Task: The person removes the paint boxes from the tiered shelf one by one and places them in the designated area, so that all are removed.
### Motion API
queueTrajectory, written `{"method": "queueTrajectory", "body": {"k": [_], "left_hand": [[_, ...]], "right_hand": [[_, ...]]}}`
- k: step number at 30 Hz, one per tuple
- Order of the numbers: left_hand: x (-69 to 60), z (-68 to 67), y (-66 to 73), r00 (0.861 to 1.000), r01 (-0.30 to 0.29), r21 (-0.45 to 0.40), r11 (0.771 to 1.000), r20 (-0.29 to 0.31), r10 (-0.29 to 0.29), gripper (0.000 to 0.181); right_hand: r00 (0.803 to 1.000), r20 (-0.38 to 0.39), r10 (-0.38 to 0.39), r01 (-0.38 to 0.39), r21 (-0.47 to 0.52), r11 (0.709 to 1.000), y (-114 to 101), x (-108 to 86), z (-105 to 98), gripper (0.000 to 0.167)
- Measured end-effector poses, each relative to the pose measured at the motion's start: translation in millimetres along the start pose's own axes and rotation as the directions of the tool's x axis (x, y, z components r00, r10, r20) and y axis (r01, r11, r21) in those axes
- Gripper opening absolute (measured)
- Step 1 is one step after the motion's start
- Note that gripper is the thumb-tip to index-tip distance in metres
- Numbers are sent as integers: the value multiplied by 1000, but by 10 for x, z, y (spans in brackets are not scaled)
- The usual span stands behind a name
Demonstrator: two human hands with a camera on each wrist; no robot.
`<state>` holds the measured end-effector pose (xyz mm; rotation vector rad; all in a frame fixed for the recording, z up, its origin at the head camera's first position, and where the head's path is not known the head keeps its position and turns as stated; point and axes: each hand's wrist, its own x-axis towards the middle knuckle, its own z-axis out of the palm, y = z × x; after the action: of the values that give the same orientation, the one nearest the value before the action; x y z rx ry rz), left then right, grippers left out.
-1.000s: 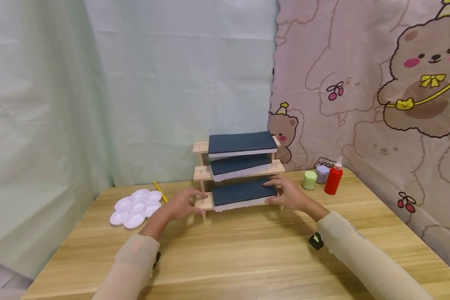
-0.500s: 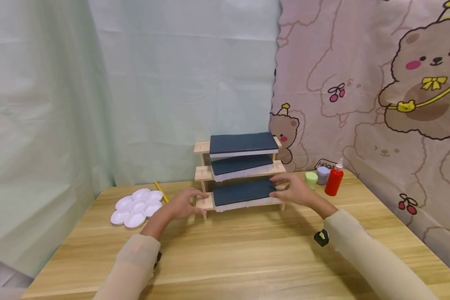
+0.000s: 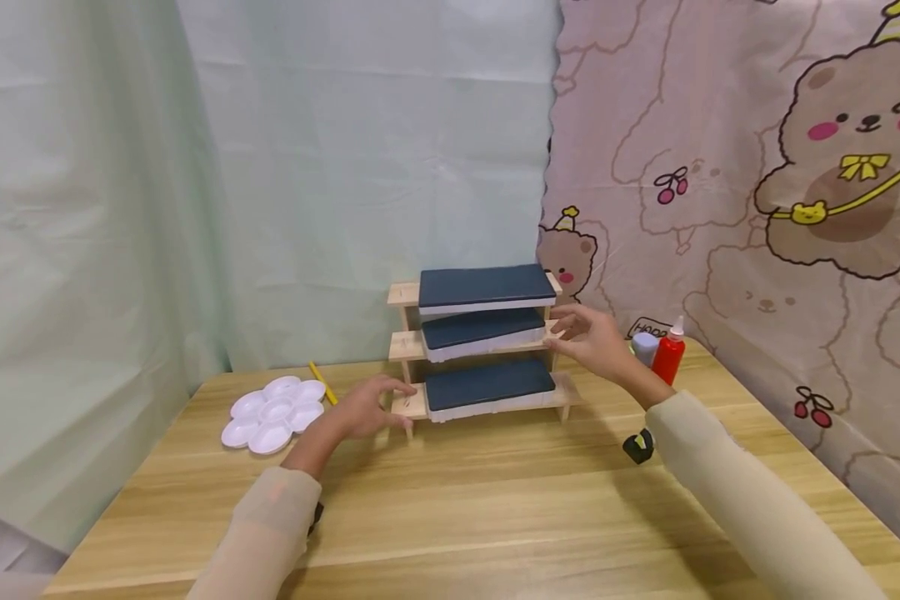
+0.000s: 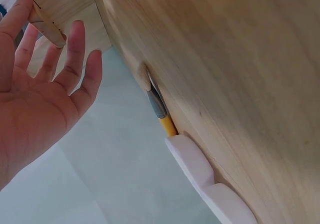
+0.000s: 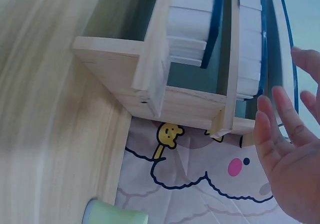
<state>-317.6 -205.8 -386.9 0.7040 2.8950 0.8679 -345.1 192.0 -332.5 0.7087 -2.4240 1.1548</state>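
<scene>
A three-step wooden rack (image 3: 405, 343) stands at the back of the table, with a flat white box under a dark blue lid on each step: the top box (image 3: 487, 286), the middle box (image 3: 482, 330) and the lowest box (image 3: 489, 388). My left hand (image 3: 360, 408) holds the left end of the lowest step between thumb and fingers; in the left wrist view its other fingers stand out loosely. Beside the right end of the middle step is my right hand (image 3: 588, 337), fingers spread and slightly bent, holding nothing. The middle box lies askew.
A white flower-shaped palette (image 3: 273, 414) lies on the left, a yellow-handled brush (image 4: 162, 114) behind it. To the right are a red bottle (image 3: 667, 358), a lilac jar (image 3: 644, 347) and a green jar (image 5: 112, 214). Curtains hang behind the table (image 3: 450, 517).
My right hand has left the right end of the lowest box and risen to the right end of the middle step. The left hand stays where it was.
</scene>
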Motion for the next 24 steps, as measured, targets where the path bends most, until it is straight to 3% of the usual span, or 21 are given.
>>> {"method": "queueTrajectory", "body": {"k": [10,19,24], "left_hand": [[7,-9,-15,1000,-10,-5,1000,-4,10,50],[-1,-17,10,1000,24,-21,999,10,-24,51],[-8,-3,1,1000,19,-23,1000,8,-19,50]], "right_hand": [[989,-28,145,-144,26,989,-13,170,20,61],[995,-1,104,-104,64,993,3,300,33,72],[991,31,131,-134,140,981,51,350,80,66]]}}
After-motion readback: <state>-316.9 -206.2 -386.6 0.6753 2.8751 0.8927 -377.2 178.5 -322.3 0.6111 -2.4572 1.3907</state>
